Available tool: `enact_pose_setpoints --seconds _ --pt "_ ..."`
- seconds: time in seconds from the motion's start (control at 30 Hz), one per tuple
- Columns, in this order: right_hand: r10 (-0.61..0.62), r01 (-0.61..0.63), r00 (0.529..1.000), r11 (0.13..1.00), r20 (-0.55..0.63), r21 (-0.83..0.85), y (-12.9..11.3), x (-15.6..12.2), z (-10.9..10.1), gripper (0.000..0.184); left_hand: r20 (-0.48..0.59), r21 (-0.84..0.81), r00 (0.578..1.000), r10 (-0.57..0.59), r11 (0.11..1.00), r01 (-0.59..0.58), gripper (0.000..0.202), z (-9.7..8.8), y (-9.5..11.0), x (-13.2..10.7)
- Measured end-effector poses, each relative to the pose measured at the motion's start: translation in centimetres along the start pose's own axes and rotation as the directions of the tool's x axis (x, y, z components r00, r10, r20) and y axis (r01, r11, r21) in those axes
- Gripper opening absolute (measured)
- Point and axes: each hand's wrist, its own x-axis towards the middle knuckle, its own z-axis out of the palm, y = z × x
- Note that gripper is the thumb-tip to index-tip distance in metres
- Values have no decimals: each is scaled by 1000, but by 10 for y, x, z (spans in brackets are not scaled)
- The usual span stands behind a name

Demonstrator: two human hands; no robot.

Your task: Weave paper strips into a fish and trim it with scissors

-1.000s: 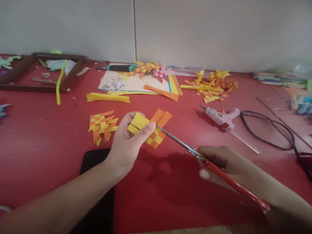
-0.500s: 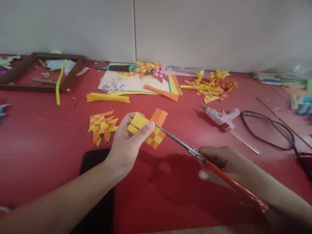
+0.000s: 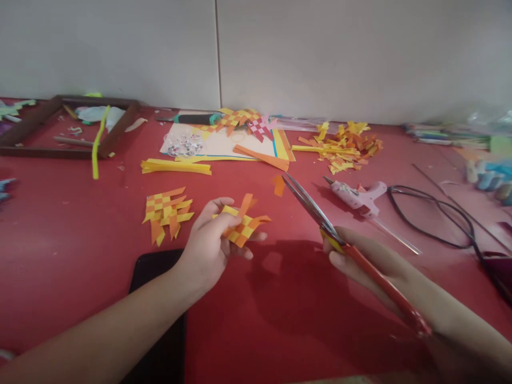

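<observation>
My left hand point(image 3: 212, 248) pinches a woven paper piece point(image 3: 241, 230) in yellow and orange checks, with loose strip ends sticking out. Part of it is hidden under my thumb. To the right, my right hand point(image 3: 364, 261) is wrapped round the red-handled scissors point(image 3: 316, 210), whose blades point up and left, slightly parted and away from the woven piece. Just left of the blade tips is a small orange paper scrap point(image 3: 279, 185). A finished-looking woven paper fish point(image 3: 166, 210) lies on the red table left of my left hand.
A black phone-like slab point(image 3: 160, 320) lies under my left forearm. Behind are yellow paper strips point(image 3: 176, 167), a paper stack point(image 3: 224, 140) and a heap of scraps point(image 3: 348, 144). A pink glue gun point(image 3: 358, 196) with a black cable point(image 3: 436, 234) is at right, a brown frame point(image 3: 48, 153) at left.
The scissors have come away from the woven piece to the right, and their blades have parted. An orange scrap is now separate from it. My left hand has turned and lowered the piece.
</observation>
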Motion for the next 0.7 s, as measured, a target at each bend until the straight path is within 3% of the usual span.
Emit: enact_pose_setpoints --seconds 0.1,0.23,0.33,0.43,0.53,0.6,0.7 --pt "39 -32 998 986 41 -161 5 5 1 49 26 107 998 62 992 -65 51 0 -4 0" --pt "46 -98 988 920 -145 -378 11 15 3 54 60 183 984 168 967 -176 63 -1 -8 0" --pt "10 -109 972 903 -233 -416 13 17 3 54 93 179 982 162 968 -176 45 -3 -9 2" --pt "-13 -78 982 883 -189 -462 15 15 3 49 86 175 982 166 968 -179 28 -6 -9 3" --pt "27 -89 992 834 -121 -545 16 12 5 42 42 183 983 178 966 -182 26 -8 -9 5" --pt "50 -137 985 815 -168 -563 16 12 5 43 18 190 981 191 963 -191 25 -9 -10 5" --pt "14 -151 964 853 -266 -500 15 15 4 51 4 190 974 226 956 -223 26 -8 -9 4"
